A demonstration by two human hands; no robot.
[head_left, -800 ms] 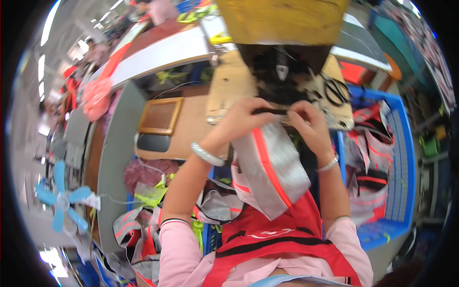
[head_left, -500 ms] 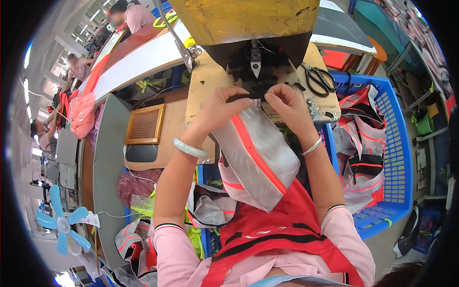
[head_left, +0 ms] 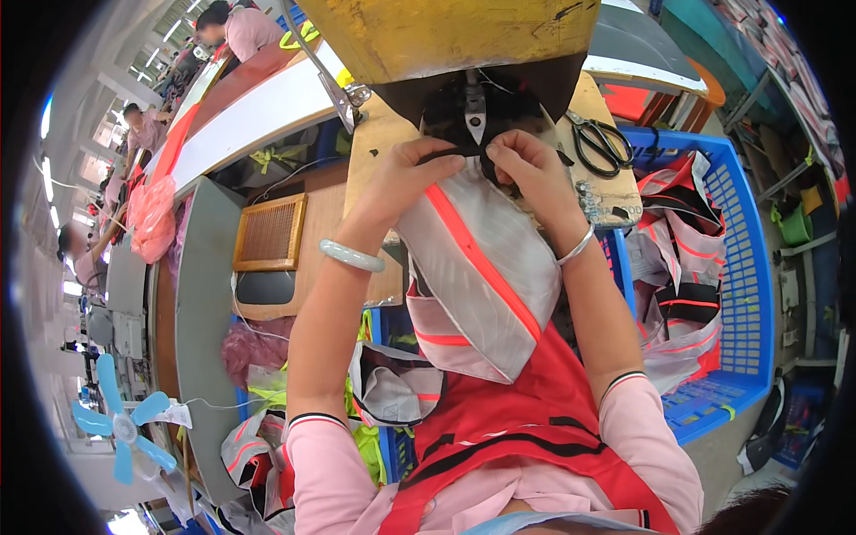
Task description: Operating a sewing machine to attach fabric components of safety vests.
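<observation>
Both my hands pinch the black edge of a grey fabric piece (head_left: 513, 254) with a bright orange-red stripe, just below the pointed metal tip (head_left: 475, 116) of a machine. My left hand (head_left: 415, 183) wears a pale bangle and grips the edge's left side between thumb and fingers. On the other side, my right hand (head_left: 535, 178), with a silver bangle at its wrist, pinches the edge close to the tip. The rest of the fabric hangs toward my red apron (head_left: 526, 401). Black-handled scissors (head_left: 599, 147) lie on the wooden machine table (head_left: 379, 134), right of the machine.
A yellow machine housing (head_left: 464, 40) looms above my hands. To the right stands a blue plastic basket (head_left: 747, 312) with similar grey and orange pieces. At left are a wood-framed mesh panel (head_left: 271, 234), a grey partition (head_left: 201, 330) and a blue fan (head_left: 123, 426). Other people work at upper left.
Both hands have moved slightly up, bringing the fabric's black edge closer to the machine's tip. The hanging fabric has shifted up a little with them.
</observation>
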